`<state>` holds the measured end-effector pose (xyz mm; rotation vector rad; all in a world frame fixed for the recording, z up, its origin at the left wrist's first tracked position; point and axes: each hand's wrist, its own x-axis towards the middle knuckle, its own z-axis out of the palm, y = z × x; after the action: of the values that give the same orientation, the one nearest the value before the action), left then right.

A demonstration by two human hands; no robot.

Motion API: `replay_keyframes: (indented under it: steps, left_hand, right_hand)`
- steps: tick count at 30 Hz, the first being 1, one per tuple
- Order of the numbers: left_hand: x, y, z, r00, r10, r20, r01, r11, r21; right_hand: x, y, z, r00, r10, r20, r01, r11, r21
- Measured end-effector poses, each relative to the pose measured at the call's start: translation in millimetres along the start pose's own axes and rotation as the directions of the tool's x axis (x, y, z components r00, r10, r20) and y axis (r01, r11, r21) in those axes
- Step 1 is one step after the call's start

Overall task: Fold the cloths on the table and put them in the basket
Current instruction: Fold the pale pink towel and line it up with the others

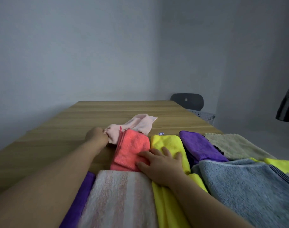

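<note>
From my end, I take the folded coral cloth (132, 148) as the marker; it lies flat on the wooden table (107, 112). Just left of it and a little beyond, my left hand (97, 136) has its fingers curled tight round the bunched end of a pale pink cloth (140, 123). That cloth trails away behind the coral cloth, loose and crumpled, with its far corner lifted off the table.

My right hand (161, 168) lies flat with the fingers straight and spread, gripping nothing. Its thumb side rests on the coral cloth's near right corner and the other fingers lie on the yellow cloth (168, 142), which touches the coral cloth on the right.

Right of the yellow one is a purple cloth (199, 145), then a cream cloth (234, 145) farther right. A blue towel (247, 186) lies nearer me than those two, right of the coral cloth. Nearer me than the coral cloth, and touching its near edge, is a pink striped towel (120, 198).

The basket (204, 114), pale and perforated, sits well beyond the coral cloth to the right, past the table's far right corner. A dark chair (188, 100) back shows behind it. I cannot see inside the basket.
</note>
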<state>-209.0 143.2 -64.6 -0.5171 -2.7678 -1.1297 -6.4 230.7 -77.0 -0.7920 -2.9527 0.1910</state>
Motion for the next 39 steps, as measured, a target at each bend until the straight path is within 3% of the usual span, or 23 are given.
replay_keyframes:
  steps: [3, 5, 8, 11, 13, 16, 19, 21, 23, 26, 27, 32, 35, 39]
  left_hand:
    - [1, 12, -22, 0.994, -0.092, -0.058, 0.058, 0.904, -0.424]
    - [-3, 28, -42, 0.996, -0.087, 0.007, 0.07, 0.746, -0.662]
    - [-16, 61, -85, 0.996, -0.051, 0.071, 0.087, 0.509, -0.856]
    - [-34, 90, -135, 1.0, -0.02, 0.024, 0.029, 0.343, -0.939]
    - [-50, 107, -168, 0.999, 0.049, 0.001, -0.013, 0.286, -0.958]
    - [-81, 137, -209, 0.981, 0.194, 0.005, -0.039, 0.22, -0.975]
    - [-120, 163, -239, 0.959, 0.268, 0.092, 0.064, 0.11, -0.992]
    - [-153, 175, -252, 0.942, 0.311, 0.127, 0.091, 0.126, -0.988]
    - [-190, 182, -256, 0.936, 0.306, 0.175, 0.135, 0.147, -0.98]
    - [-237, 178, -247, 0.903, 0.309, 0.298, 0.28, 0.102, -0.954]
    - [-250, 174, -240, 0.892, 0.314, 0.324, 0.297, 0.132, -0.946]
    - [-299, 125, -163, 0.834, 0.325, 0.445, 0.253, 0.492, -0.833]
    - [-314, 89, -111, 0.848, 0.283, 0.449, 0.156, 0.676, -0.72]
    - [-325, 63, -71, 0.857, 0.347, 0.381, -0.067, 0.809, -0.584]
  right_hand:
    - [1, 1, 2, 1.0, 0.005, -0.004, -0.006, 1.0, -0.012]
    - [1, 0, 2, 1.0, 0.002, 0.011, -0.002, 1.0, -0.026]
    - [-4, -2, -2, 1.0, -0.006, -0.013, 0.006, 1.0, -0.008]
    - [-16, -9, -18, 0.972, 0.0, -0.236, 0.032, 0.991, 0.132]
    - [-32, -20, -39, 0.901, 0.042, -0.431, 0.105, 0.944, 0.312]
    - [-59, -34, -82, 0.83, 0.086, -0.551, 0.311, 0.749, 0.585]
    - [-102, -45, -123, 0.84, 0.051, -0.54, 0.472, 0.423, 0.774]
    - [-136, -49, -145, 0.831, -0.007, -0.557, 0.534, 0.296, 0.792]
    - [-165, -49, -160, 0.799, -0.028, -0.601, 0.58, 0.299, 0.758]
    - [-206, -44, -165, 0.799, 0.125, -0.588, 0.531, 0.313, 0.788]
    - [-215, -38, -162, 0.811, 0.184, -0.556, 0.491, 0.303, 0.817]
    - [-243, -6, -119, 0.907, 0.325, -0.27, 0.218, 0.188, 0.958]
    - [-249, 6, -85, 0.912, 0.38, -0.154, 0.111, 0.132, 0.985]
    - [-242, 21, -51, 0.9, 0.42, -0.112, 0.039, 0.179, 0.983]
